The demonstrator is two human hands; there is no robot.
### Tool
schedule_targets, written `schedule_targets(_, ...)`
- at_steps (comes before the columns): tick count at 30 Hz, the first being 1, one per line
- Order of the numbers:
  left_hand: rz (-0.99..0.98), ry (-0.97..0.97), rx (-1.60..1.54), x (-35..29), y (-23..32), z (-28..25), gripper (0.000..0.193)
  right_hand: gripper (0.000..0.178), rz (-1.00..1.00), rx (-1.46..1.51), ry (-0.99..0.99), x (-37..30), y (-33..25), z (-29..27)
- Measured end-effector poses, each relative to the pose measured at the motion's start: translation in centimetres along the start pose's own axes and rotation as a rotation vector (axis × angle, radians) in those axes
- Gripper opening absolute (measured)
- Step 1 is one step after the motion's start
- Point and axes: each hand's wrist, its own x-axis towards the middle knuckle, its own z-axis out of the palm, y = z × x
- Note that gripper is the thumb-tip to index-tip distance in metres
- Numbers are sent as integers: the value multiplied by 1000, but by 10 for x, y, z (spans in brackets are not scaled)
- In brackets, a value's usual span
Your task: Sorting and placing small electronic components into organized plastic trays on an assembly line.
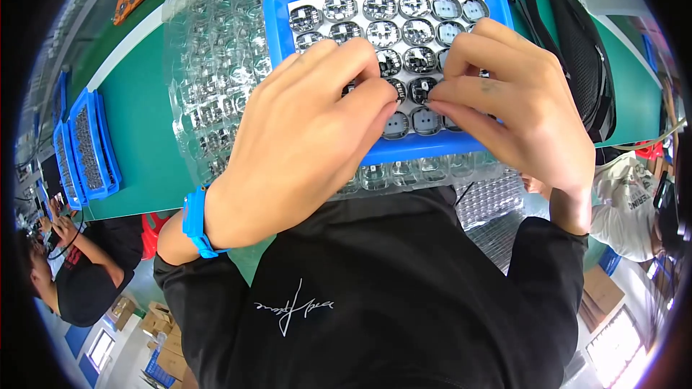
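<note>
A blue tray (440, 150) with a white liner holds rows of small rounded housings, several with black-and-silver electronics inside. Paler grey ones, such as this housing (427, 120), lie in the nearest row and at the far right. My left hand (303, 122) reaches over the tray's left side, thumb and index finger pinched beside a dark housing (422, 89). At that housing's right edge, my right hand (515, 94) has its thumb and index fingertips together. Whatever lies between either pair of fingertips is hidden. Both hands cover parts of the rows.
Clear plastic blister trays (216, 72) lie under and left of the blue tray on a green table (140, 130). Blue bins (97, 144) of small parts stand at left. A black backpack (577, 50) lies at right. Other people sit on both sides.
</note>
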Motion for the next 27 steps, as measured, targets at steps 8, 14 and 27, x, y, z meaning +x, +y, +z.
schedule_targets(8,70,-9,152,3,7,5,17,21,-2,-50,11,-2,-5,0)
schedule_targets(14,138,-23,267,6,13,5,17,22,-4,-59,26,-4,-5,2)
schedule_targets(27,138,-40,274,7,17,7,16,20,32,-149,-60,-4,-11,3)
